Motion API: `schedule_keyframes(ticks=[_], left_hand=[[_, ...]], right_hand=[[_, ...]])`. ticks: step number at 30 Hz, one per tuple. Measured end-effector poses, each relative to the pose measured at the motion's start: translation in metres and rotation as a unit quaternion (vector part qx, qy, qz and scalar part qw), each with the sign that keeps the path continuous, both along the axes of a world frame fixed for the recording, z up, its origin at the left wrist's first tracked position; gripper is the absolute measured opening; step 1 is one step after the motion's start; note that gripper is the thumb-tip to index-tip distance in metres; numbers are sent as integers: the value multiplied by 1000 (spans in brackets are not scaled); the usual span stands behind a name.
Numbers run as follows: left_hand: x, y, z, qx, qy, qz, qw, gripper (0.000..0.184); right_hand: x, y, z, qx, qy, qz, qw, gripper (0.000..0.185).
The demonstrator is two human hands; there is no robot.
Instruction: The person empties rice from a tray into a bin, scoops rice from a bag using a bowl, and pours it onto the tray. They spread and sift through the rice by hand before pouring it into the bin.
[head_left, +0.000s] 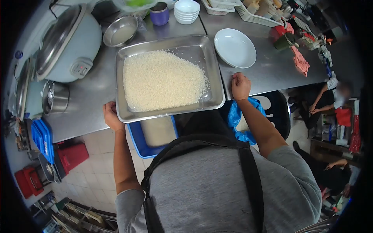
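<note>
A rectangular metal tray [112, 93] lies on the steel worktop, with a broad heap of uncooked white rice [163, 79] spread over most of its bottom. My left hand [112, 116] rests at the worktop edge beside the tray's near left corner, its fingers curled and partly turned from view. To the right of the tray, my right hand [241, 86] sits as a loose fist on the worktop's edge, with nothing showing in it. Just beyond that fist is a white oval plate [235, 47].
A large rice cooker [68, 46] and a metal bowl of cloudy liquid [121, 33] stand left. Stacked white bowls [187, 11] and a purple cup [159, 14] are behind the tray. Below are a blue bin [145, 149] and a blue bag [234, 116]. Two people sit at right.
</note>
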State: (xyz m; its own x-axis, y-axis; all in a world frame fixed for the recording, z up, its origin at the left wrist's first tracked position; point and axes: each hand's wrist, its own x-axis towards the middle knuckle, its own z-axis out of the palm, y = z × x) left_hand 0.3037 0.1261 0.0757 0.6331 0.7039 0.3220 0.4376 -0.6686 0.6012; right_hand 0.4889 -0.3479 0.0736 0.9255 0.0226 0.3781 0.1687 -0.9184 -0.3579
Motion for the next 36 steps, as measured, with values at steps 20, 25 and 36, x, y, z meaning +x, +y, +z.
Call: schedule_keyframes(ticks=[20,25,36], left_hand=[[124,-121,42,140,55,-379,913,46],[149,-184,26,205,182,-385,881,56],[207,-202,17,193,154,-383,890,52]], right_hand=[[68,-62,3,140,31,-634,760,62],[76,-55,1,128,62,-634,760,60],[72,-58,5,96,114,-625,767,55]])
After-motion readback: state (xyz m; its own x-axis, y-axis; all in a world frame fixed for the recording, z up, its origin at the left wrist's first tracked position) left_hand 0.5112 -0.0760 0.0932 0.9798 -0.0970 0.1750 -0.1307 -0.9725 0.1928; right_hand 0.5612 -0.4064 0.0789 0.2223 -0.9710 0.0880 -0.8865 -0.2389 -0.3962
